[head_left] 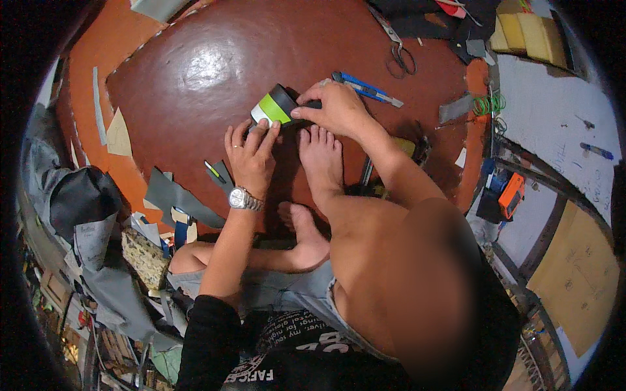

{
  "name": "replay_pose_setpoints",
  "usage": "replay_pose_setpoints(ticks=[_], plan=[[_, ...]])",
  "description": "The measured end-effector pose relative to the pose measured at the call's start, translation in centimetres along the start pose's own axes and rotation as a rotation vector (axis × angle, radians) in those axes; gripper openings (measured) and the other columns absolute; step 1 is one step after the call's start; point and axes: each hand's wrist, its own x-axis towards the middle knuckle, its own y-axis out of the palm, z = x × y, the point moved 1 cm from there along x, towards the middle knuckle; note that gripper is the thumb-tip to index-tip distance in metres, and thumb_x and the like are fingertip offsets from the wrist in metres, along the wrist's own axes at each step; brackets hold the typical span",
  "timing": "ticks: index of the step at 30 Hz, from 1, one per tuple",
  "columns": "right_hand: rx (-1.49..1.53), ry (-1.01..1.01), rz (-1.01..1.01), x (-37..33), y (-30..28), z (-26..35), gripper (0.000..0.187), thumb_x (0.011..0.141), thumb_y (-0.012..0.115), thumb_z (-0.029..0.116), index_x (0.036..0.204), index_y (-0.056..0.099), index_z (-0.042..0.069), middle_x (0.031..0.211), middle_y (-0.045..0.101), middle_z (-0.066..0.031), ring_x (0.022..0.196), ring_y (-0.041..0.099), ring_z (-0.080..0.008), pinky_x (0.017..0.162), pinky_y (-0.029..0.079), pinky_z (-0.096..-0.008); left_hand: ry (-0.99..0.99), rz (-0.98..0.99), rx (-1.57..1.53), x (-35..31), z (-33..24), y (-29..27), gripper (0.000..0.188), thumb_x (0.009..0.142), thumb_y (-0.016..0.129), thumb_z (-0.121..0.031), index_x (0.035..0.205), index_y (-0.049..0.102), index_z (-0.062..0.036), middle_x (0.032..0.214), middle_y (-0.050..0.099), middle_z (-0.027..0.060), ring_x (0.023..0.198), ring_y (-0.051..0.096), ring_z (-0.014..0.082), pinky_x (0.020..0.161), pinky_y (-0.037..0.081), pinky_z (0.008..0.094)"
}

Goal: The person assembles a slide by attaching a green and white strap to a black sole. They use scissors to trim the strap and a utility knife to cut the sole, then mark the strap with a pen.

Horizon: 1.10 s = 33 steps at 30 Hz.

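Note:
A small flat-looking piece with black, lime-green and white bands [272, 106] lies on the red-brown work surface [195, 124]. My left hand [253, 153], with a metal watch at its wrist, has its fingers spread, and the fingertips rest on the white end. At the black end, the thumb and forefinger of my right hand [338, 109] pinch a narrow black strip [312, 104]. Whether that strip is joined to the banded piece, I cannot tell. My bare foot [323, 156] is planted between the two hands. Just beyond my right hand lies a blue utility knife [368, 89].
Scissors [394, 49] lie at the far right. Dark grey scraps [179, 199] and a small black-and-green piece [215, 173] are left of my watch. Yellow foam blocks [531, 36], green wire [489, 104] and an orange device [512, 195] line the right side.

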Motion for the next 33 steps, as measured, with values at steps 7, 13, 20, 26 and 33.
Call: replay_pose_setpoints(ticks=[7,13,20,26,33], plan=[[-0.067,0.027,-0.052,-1.3,0.7,0.7,0.038,0.086,0.078,0.048,0.103,0.082,0.014,0.112,0.075,-0.0100,0.117,0.063,-0.0312,0.100,0.046,-0.0479,-0.078,0.070,-0.008,-0.8,-1.0,0.1,0.066,0.078,0.067,0.002,0.137,0.068,-0.0268,0.130,0.065,0.0075,0.120,0.057,0.0378,0.113,0.038,0.0646],[-0.040,-0.006,-0.123,-1.6,0.5,1.3,0.035,0.086,0.081,0.041,0.098,0.082,0.008,0.103,0.076,-0.0116,0.106,0.068,-0.0316,0.094,0.050,-0.0446,-0.120,0.180,0.068,-0.5,-2.1,-0.2,0.078,0.078,0.067,0.001,0.147,0.060,-0.0335,0.135,0.062,0.0105,0.121,0.055,0.0411,0.114,0.035,0.0679],[-0.022,-0.036,-0.149,-2.2,0.6,0.8,0.035,0.085,0.082,0.039,0.098,0.082,0.007,0.103,0.077,-0.0111,0.105,0.069,-0.0306,0.096,0.051,-0.0428,-0.096,0.038,0.006,-1.4,-1.9,0.3,0.071,0.076,0.071,0.000,0.139,0.067,-0.0330,0.131,0.063,0.0089,0.123,0.056,0.0379,0.113,0.036,0.0707],[-0.090,-0.021,-0.184,-2.4,1.1,1.7,0.033,0.086,0.081,0.038,0.098,0.082,0.007,0.101,0.077,-0.0122,0.100,0.071,-0.0315,0.092,0.054,-0.0421,-0.144,-0.014,-0.051,-1.9,-1.2,0.6,0.052,0.082,0.074,-0.005,0.127,0.075,-0.0301,0.130,0.066,0.0043,0.131,0.056,0.0352,0.113,0.037,0.0706],[0.111,0.150,0.021,-2.0,0.7,1.6,0.039,0.085,0.081,0.043,0.099,0.082,0.007,0.098,0.076,-0.0157,0.093,0.073,-0.0330,0.084,0.056,-0.0431,-0.251,-0.055,-0.078,-1.3,-0.1,0.1,0.037,0.088,0.076,-0.009,0.120,0.077,-0.0272,0.136,0.069,-0.0025,0.141,0.052,0.0354,0.115,0.033,0.0710]])
